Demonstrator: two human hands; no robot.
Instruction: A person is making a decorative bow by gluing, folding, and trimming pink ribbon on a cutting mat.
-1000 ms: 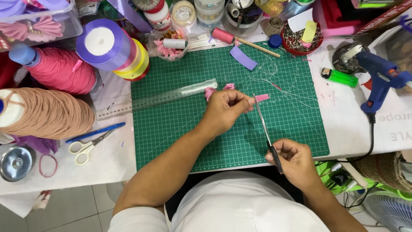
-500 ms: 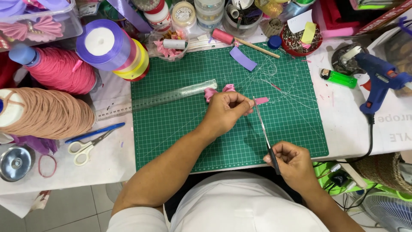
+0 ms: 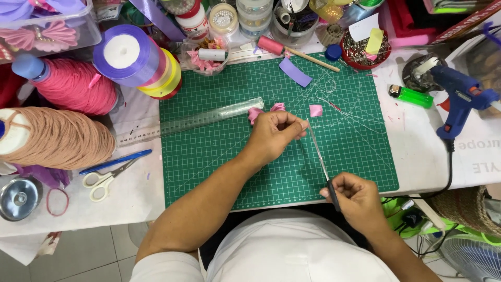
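Observation:
My left hand [image 3: 278, 131] rests on the green cutting mat [image 3: 219, 156], its fingers pinched on a small folded piece of pink ribbon [image 3: 255, 113] that pokes out above the knuckles. My right hand [image 3: 356, 200], near the mat's front edge, grips the dark handle of long thin tweezers [image 3: 318, 154]. Their metal tips reach up to my left fingertips. A loose pink ribbon square [image 3: 315, 110] lies just right of the left hand.
A clear ruler [image 3: 209, 117] lies across the mat's left. Ribbon rolls [image 3: 136, 58], pink [image 3: 73, 86] and beige [image 3: 55, 137] thread cones, scissors [image 3: 107, 175] stand left. A purple ribbon strip [image 3: 295, 72], green lighter [image 3: 410, 96] and blue glue gun [image 3: 459, 99] sit right.
My right hand has shifted slightly, bringing the tweezers' tips closer to my left fingertips. The left hand stays in place on the pink ribbon.

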